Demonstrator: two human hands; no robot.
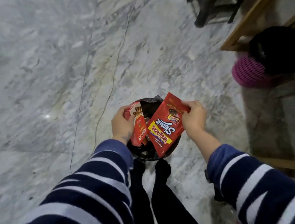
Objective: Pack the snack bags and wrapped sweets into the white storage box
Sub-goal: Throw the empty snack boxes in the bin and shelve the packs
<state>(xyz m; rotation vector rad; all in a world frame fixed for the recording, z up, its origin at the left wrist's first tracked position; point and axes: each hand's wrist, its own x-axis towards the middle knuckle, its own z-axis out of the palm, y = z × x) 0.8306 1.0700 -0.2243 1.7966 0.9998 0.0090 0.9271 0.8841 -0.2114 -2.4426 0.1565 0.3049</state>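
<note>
1. Two red packs, both held above a round black-lined bin on the marble floor.
2. Left hand grips the Astor wafer box: stiff card, probably light; hold by its sides.
3. Right hand pinches the Beng-Beng Share It bag by one edge: limp, slick foil, likely crushable.
4. White storage box: not in view.

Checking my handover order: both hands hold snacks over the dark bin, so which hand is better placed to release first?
Probably the right hand: it only pinches the red bag's corner, and the bag hangs over the bin. The left hand grips the Astor box.
</note>
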